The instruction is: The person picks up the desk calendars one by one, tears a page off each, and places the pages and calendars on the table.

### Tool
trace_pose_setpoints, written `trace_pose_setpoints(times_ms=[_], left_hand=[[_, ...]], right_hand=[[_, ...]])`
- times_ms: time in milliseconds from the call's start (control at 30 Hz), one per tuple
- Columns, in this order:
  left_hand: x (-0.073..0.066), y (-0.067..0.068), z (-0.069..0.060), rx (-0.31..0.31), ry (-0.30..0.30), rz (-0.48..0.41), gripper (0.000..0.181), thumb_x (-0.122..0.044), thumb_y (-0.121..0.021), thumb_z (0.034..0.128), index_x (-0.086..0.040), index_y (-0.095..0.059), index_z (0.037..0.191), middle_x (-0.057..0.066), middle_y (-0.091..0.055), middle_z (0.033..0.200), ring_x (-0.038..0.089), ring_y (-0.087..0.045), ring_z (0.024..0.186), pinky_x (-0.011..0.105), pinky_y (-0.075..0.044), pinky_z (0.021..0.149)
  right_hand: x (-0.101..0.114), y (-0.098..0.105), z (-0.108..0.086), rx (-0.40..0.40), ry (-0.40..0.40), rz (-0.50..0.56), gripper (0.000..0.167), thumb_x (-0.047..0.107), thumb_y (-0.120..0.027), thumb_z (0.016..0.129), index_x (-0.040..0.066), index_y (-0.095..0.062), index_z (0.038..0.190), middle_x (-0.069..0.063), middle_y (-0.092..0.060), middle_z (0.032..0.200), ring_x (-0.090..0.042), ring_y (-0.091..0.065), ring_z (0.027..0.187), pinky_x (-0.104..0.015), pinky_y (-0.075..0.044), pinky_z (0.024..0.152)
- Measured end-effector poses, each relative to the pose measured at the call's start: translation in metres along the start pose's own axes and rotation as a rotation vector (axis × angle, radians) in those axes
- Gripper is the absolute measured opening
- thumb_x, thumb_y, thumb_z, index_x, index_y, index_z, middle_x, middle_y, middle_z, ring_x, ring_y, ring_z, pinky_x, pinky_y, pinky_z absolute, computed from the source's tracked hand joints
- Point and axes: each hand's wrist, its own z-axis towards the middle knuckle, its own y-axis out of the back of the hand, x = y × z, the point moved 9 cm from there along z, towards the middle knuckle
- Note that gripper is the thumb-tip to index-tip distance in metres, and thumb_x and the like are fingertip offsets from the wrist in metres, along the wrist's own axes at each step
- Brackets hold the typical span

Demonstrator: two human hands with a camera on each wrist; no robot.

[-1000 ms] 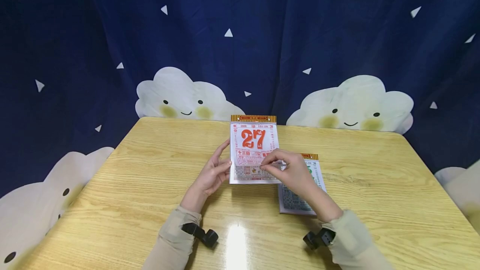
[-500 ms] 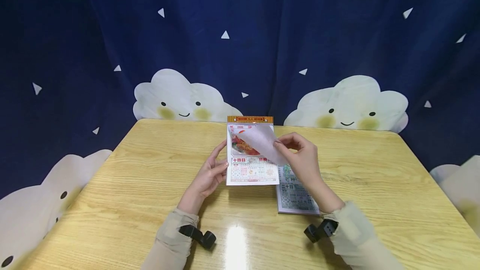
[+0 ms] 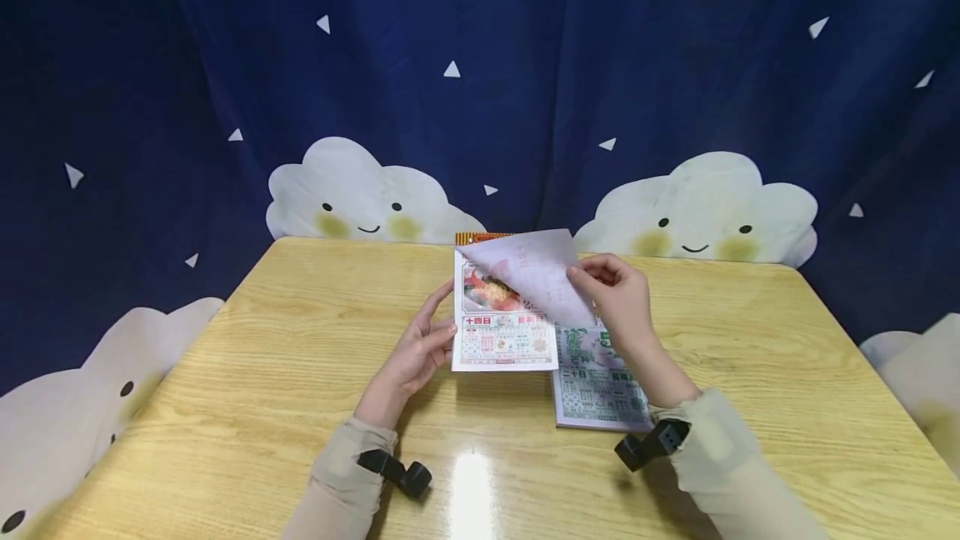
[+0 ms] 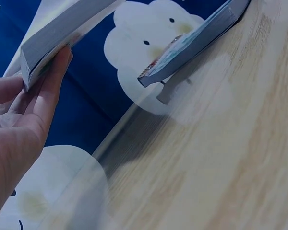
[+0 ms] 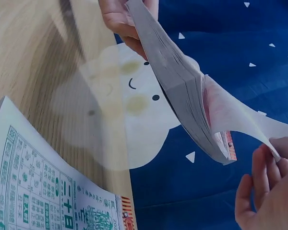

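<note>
a: calendar (image 3: 510, 346) where?
b: held above the worktop (image 3: 300, 357). left hand (image 3: 418, 350) grips its left edge, right hand (image 3: 624, 300) pinches a page (image 3: 546, 273).
a: handling?
b: calendar probably firm, page flimsy, tearable; best held by its loose edge.

Red "十四日" on the held calendar (image 3: 505, 344) and green "二十日" on the other calendar (image 3: 600, 398) beneath

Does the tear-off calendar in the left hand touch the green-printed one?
Apart. The left wrist view shows blue backdrop between the held tear-off calendar and the green-printed calendar.
</note>
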Motion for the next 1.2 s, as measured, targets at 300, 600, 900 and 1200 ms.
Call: trace_pose_setpoints(times_ms=[300,600,900,1200], left_hand=[[-0.003,-0.001,0.000,-0.006,-0.004,0.004,0.068,0.009,-0.034,0.0894,-0.013,-0.004,0.146,0.004,-0.068,0.103,0.016,-0.066,0.081,0.029,-0.055,0.073],[-0.007,-0.005,0.000,-0.005,-0.014,-0.047,0.065,0.008,-0.034,0.0907,-0.013,-0.007,0.146,0.007,-0.066,0.105,0.017,-0.067,0.080,0.029,-0.056,0.071],[-0.009,-0.006,0.000,0.008,0.009,0.001,0.066,0.009,-0.033,0.0906,-0.011,-0.004,0.146,0.005,-0.066,0.105,0.016,-0.067,0.081,0.028,-0.055,0.071],[-0.005,-0.004,-0.001,0.010,0.032,0.049,0.066,0.009,-0.036,0.0898,-0.009,-0.007,0.146,0.002,-0.068,0.100,0.015,-0.067,0.079,0.029,-0.055,0.070]], right_hand=[[-0.032,0.001,0.015,0.005,-0.141,0.089,0.011,0.016,-0.070,0.079,0.009,-0.063,0.084,0.012,-0.061,0.068,-0.002,-0.054,0.062,-0.015,-0.044,0.052],[-0.026,0.004,0.011,-0.023,-0.257,0.119,0.005,0.014,-0.066,0.081,0.013,-0.061,0.079,0.007,-0.054,0.084,-0.004,-0.050,0.068,-0.015,-0.044,0.056],[-0.015,0.004,0.021,-0.034,-0.179,0.079,0.011,0.012,-0.067,0.081,0.010,-0.062,0.090,0.013,-0.058,0.071,-0.003,-0.053,0.067,-0.014,-0.046,0.058],[-0.004,0.010,0.031,-0.008,-0.160,-0.040,0.013,0.028,-0.068,0.081,0.018,-0.062,0.085,0.012,-0.057,0.078,-0.005,-0.053,0.070,-0.016,-0.047,0.057]])
